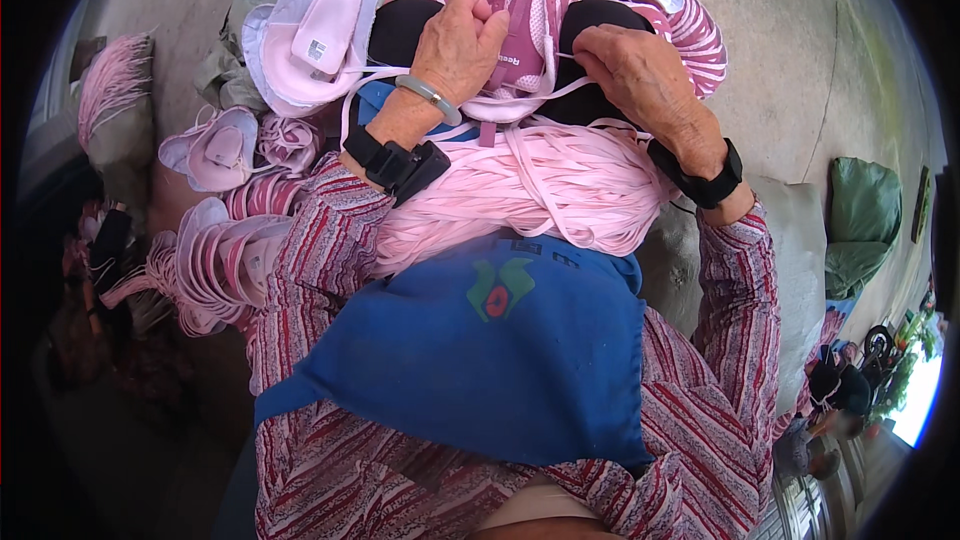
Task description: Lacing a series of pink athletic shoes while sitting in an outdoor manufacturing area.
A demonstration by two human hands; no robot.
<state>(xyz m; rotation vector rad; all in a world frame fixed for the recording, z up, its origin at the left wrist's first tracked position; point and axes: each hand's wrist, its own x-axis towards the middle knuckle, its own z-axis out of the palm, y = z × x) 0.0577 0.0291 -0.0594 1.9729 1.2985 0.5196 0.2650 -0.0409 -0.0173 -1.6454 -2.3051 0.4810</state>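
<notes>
Concrete floor (780, 60), both hands (560, 55) pinching pink shoe upper (525, 0) — fingertips hidden, laces (530, 190) heaped.

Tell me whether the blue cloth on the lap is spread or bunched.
Spread: the blue cloth lies flat across the lap, edges visible.

Small square white label (318, 50) with dark print, on the inner sole of the pink shoe upper (318, 30), up and to the left of the blue apron (480, 360). Narrow pink tongue tag (507, 58) with pale lettering, on the pink mesh shoe (525, 0), straight above the apron. Printed emblem (499, 289) near the apron's top edge: two green leaf-like shapes flanking a red oval. Row of small dark printed marks (545, 252) just above that emblem, partly covered by pink laces. Green sack (860, 225), bulging and creased, far right of the apron. No screens or signs.
</notes>
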